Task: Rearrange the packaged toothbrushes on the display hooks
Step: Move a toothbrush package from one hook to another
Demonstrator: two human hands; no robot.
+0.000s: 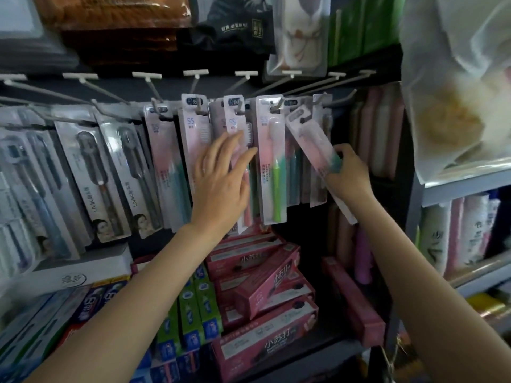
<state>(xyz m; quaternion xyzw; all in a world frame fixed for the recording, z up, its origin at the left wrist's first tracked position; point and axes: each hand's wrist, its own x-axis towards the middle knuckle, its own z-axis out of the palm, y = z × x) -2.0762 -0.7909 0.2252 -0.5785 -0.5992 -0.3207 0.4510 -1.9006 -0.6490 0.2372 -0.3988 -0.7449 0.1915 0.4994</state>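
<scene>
Several packaged toothbrushes hang in a row from metal display hooks (276, 107). My right hand (349, 172) grips the lower part of one tilted toothbrush pack (311, 142), whose top slants up-left towards a hook. My left hand (221, 183) lies with straight, spread fingers against a hanging pink toothbrush pack (235, 125). Between the two hands hangs a pack with a green-handled brush (272, 161). Further left hang grey packs with dark brushes (91, 178).
Pink toothpaste boxes (265, 277) and blue and green boxes (190, 313) are stacked on the shelf below. Folded towels (116, 26) sit above the hooks. A plastic bag (456, 87) hangs at the upper right beside a shelf unit (464, 189) with more goods.
</scene>
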